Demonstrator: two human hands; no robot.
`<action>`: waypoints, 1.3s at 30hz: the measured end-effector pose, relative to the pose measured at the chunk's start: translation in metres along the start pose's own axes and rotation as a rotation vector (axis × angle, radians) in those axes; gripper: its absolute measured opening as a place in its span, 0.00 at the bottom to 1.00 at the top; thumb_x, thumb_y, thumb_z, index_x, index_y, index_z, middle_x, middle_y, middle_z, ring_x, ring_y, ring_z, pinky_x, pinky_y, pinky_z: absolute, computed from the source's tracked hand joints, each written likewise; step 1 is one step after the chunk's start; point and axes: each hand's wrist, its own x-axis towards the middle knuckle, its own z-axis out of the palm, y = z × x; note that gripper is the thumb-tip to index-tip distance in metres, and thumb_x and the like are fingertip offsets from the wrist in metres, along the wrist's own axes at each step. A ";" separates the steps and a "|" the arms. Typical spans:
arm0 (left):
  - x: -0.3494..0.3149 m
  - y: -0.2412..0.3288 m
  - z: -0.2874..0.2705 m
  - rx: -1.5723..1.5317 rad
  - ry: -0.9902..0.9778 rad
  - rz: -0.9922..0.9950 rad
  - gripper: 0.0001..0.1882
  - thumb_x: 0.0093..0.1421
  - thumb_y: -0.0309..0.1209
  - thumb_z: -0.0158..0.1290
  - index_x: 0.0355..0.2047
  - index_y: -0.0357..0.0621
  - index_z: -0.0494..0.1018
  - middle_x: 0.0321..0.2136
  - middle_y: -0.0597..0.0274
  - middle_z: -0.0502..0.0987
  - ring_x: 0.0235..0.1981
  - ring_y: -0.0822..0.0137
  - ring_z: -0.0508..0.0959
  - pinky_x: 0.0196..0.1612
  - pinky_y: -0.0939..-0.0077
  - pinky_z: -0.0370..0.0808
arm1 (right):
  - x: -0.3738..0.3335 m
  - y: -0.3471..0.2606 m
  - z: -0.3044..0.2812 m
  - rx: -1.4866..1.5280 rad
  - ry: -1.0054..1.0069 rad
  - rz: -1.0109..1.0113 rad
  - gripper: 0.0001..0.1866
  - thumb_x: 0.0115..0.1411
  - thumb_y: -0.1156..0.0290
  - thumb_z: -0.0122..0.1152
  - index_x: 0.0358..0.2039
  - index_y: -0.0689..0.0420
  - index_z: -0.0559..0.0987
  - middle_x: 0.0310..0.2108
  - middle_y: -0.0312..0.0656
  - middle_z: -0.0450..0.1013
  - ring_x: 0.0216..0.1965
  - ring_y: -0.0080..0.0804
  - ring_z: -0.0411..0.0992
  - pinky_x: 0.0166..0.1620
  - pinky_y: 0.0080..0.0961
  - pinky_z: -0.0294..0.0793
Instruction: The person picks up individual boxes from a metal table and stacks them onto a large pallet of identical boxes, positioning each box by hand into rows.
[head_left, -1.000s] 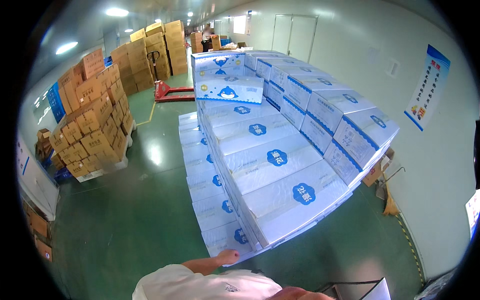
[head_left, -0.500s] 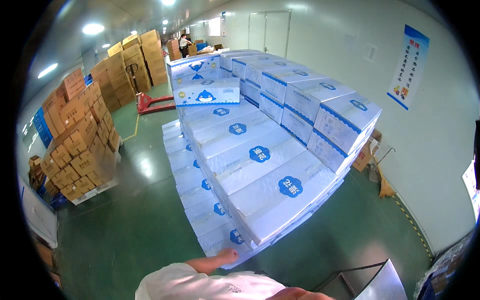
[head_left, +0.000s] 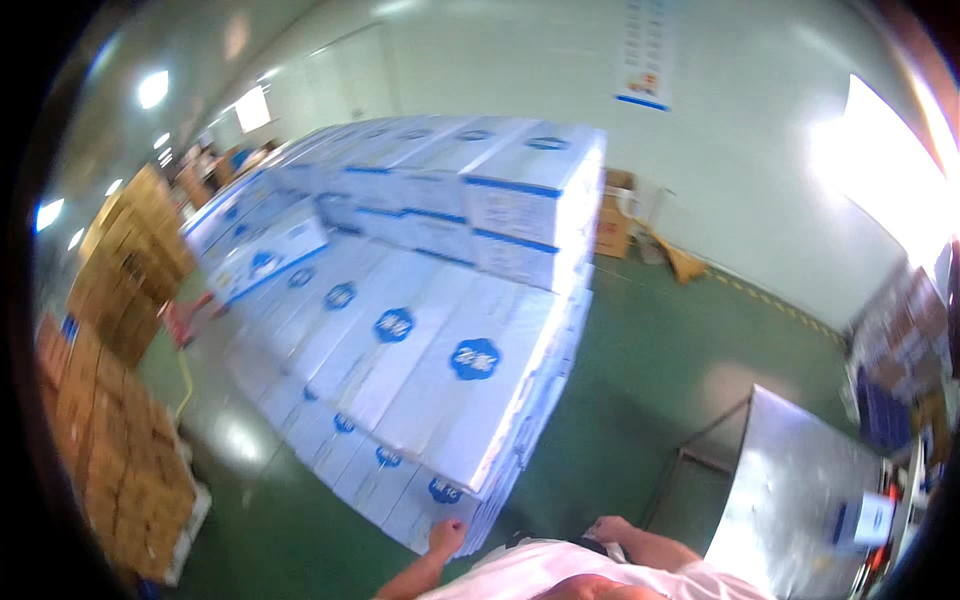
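A big stepped stack of white cartons with blue round marks (head_left: 440, 350) fills the middle of the blurred view. My left hand (head_left: 447, 536) reaches forward from the lower edge, fingers curled, right at the stack's nearest bottom corner. My right hand (head_left: 608, 527) lies low in front of my white shirt, between the stack and a metal table (head_left: 800, 490). Nothing shows in it, and motion blur hides its fingers.
Stacks of brown cartons (head_left: 110, 400) line the left side across a green floor aisle (head_left: 240, 470). A red pallet jack handle (head_left: 185, 320) shows beside the white stack. A brown box (head_left: 615, 225) sits by the far wall. A small blue-and-white item (head_left: 868, 520) lies on the metal table.
The view has swung sharply to the right and tilted, bringing the metal table and my right hand into sight. My left hand went from flat on a carton to curled at the corner.
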 end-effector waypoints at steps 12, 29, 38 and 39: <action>0.036 0.000 0.013 -0.006 -0.022 -0.150 0.15 0.54 0.40 0.51 0.27 0.41 0.80 0.27 0.54 0.81 0.29 0.55 0.80 0.33 0.62 0.76 | -0.071 0.020 0.014 0.460 0.113 0.449 0.24 0.59 0.52 0.49 0.37 0.60 0.83 0.40 0.55 0.77 0.45 0.51 0.76 0.49 0.43 0.74; 0.022 0.137 0.082 0.289 -0.052 0.123 0.14 0.58 0.36 0.53 0.31 0.37 0.79 0.24 0.53 0.80 0.25 0.64 0.80 0.31 0.69 0.75 | -0.096 0.181 0.071 0.580 0.300 0.468 0.21 0.59 0.53 0.53 0.39 0.57 0.82 0.40 0.52 0.78 0.44 0.50 0.76 0.48 0.44 0.75; 0.025 0.239 0.199 0.168 -0.657 0.726 0.14 0.60 0.36 0.53 0.33 0.35 0.79 0.28 0.50 0.81 0.27 0.65 0.81 0.32 0.70 0.75 | -0.291 0.361 0.004 0.866 0.883 0.859 0.18 0.59 0.57 0.55 0.46 0.51 0.78 0.43 0.49 0.77 0.46 0.50 0.75 0.51 0.43 0.72; 0.026 0.252 0.204 0.102 -0.684 0.715 0.14 0.60 0.36 0.53 0.33 0.35 0.79 0.28 0.50 0.81 0.27 0.65 0.81 0.32 0.71 0.75 | -0.325 0.390 0.007 0.779 0.866 0.998 0.20 0.58 0.59 0.57 0.49 0.51 0.77 0.47 0.48 0.75 0.48 0.50 0.74 0.54 0.40 0.71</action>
